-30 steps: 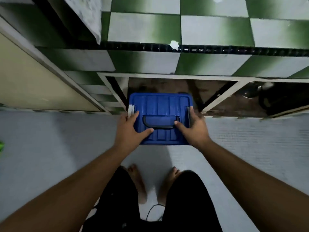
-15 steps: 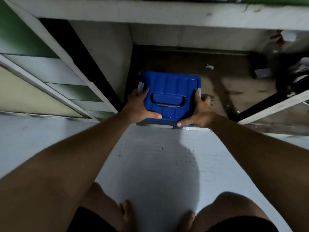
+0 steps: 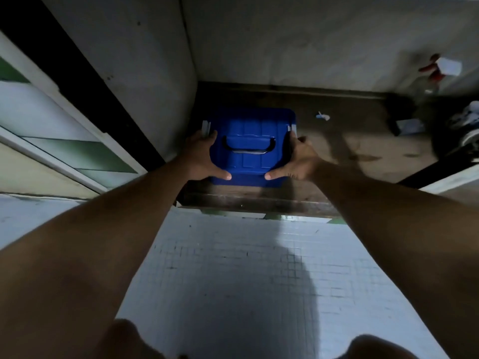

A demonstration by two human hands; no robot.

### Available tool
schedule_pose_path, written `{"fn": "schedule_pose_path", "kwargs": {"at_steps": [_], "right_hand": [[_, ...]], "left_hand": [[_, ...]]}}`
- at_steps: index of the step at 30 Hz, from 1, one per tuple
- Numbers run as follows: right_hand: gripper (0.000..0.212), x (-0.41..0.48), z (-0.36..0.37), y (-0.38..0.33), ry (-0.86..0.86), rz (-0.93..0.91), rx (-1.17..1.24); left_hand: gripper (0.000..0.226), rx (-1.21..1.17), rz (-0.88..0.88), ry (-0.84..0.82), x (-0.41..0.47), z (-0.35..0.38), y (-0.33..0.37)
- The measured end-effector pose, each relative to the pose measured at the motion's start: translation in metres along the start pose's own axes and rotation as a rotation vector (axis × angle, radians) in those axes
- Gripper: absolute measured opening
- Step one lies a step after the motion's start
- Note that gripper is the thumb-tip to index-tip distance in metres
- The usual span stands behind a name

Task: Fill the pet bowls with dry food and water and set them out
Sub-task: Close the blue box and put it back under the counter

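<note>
A blue plastic storage box [image 3: 255, 130] with a dark carry handle [image 3: 248, 146] on its lid and white side latches sits on the brown floor of a low cupboard [image 3: 337, 141]. My left hand [image 3: 201, 158] grips its left side, thumb along the front edge. On the right side, my right hand [image 3: 298, 158] grips the box the same way. No pet bowls, food or water show in this view.
A white cupboard wall [image 3: 145, 73] stands close on the box's left. A scrap of paper [image 3: 322, 116] lies on the cupboard floor; dark clutter and a red-topped spray bottle [image 3: 435, 71] fill the far right. White small-tiled floor [image 3: 233, 281] lies in front, with my knees below.
Held in both hands, the box has gone from the tiled floor in front of the cupboard to inside it, on the brown floor. I have crouched lower and closer.
</note>
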State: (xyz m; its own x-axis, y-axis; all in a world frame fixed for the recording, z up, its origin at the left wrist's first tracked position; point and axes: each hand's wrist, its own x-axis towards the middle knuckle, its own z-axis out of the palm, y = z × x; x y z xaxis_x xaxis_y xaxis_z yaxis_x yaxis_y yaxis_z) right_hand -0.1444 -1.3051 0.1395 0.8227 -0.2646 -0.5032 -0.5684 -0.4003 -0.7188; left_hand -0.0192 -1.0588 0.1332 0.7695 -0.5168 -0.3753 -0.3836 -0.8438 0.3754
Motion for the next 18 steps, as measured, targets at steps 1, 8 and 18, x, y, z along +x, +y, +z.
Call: {"fn": "schedule_pose_path", "kwargs": {"at_steps": [1,8,18], "right_hand": [[0.128,0.002,0.0,-0.002,0.012,-0.016,0.005],[0.111,0.004,0.015,-0.012,0.086,-0.053,-0.002],[0.096,-0.087,-0.007,-0.065,0.268,-0.16,-0.158]], "left_hand": [[0.139,-0.004,-0.009,0.012,0.001,-0.001,-0.001],[0.133,0.035,-0.028,0.032,-0.002,-0.011,-0.005],[0.126,0.016,0.086,-0.005,-0.072,-0.041,0.09]]}}
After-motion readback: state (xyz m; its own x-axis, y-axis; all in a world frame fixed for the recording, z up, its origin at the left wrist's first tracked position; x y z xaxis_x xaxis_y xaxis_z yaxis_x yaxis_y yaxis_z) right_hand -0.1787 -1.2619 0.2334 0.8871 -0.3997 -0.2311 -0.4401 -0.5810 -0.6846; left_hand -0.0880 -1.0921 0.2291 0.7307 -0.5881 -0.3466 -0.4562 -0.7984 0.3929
